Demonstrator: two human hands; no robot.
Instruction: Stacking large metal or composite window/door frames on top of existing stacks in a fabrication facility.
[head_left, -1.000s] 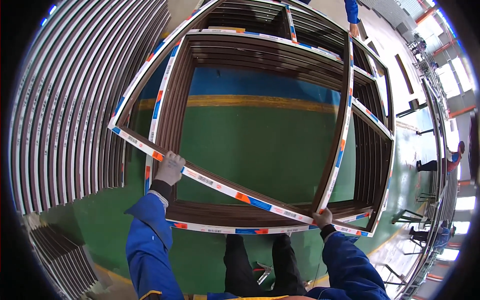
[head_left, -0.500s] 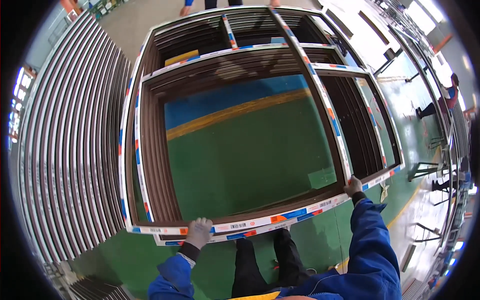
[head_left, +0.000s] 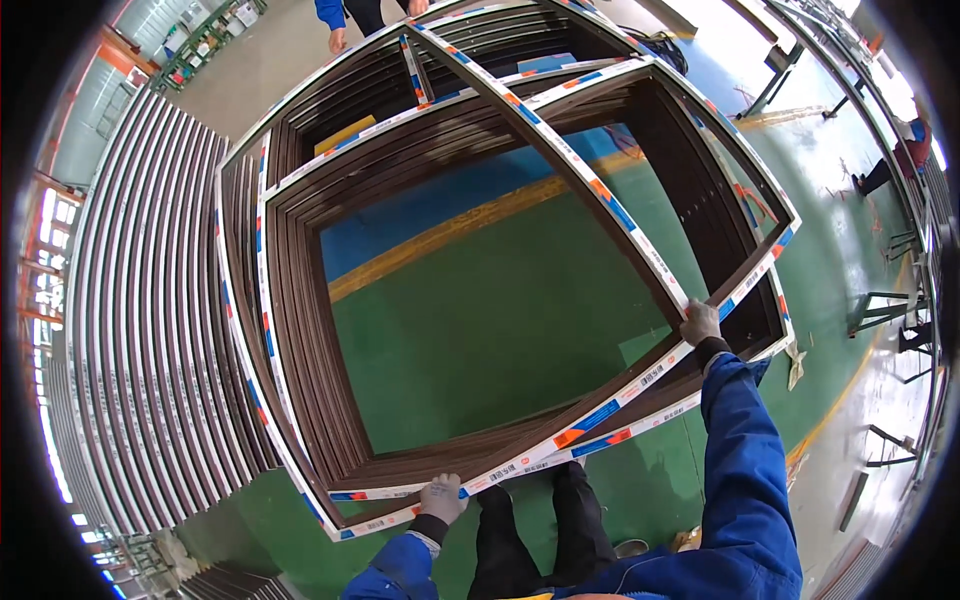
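Co-worker [head_left: 365,12] cut off at top, palm of left hand [head_left: 443,497] hidden

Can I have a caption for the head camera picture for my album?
Left hand and right hand hold a big frame askew over a stack of frames.

Window frame [head_left: 574,157], centre: brown profiles, apparently coated metal, smooth and low in sheen; the printed tape [head_left: 600,413] along its face resembles smooth plastic film. Lower part: glove [head_left: 440,497] of matt, fine-textured cloth; jacket sleeve [head_left: 745,460] of creased, matt woven cloth; trousers [head_left: 500,540] of dark, matt cloth. Floor [head_left: 470,330]: smooth, paint-like, mildly glossy, brighter in reflection at right.
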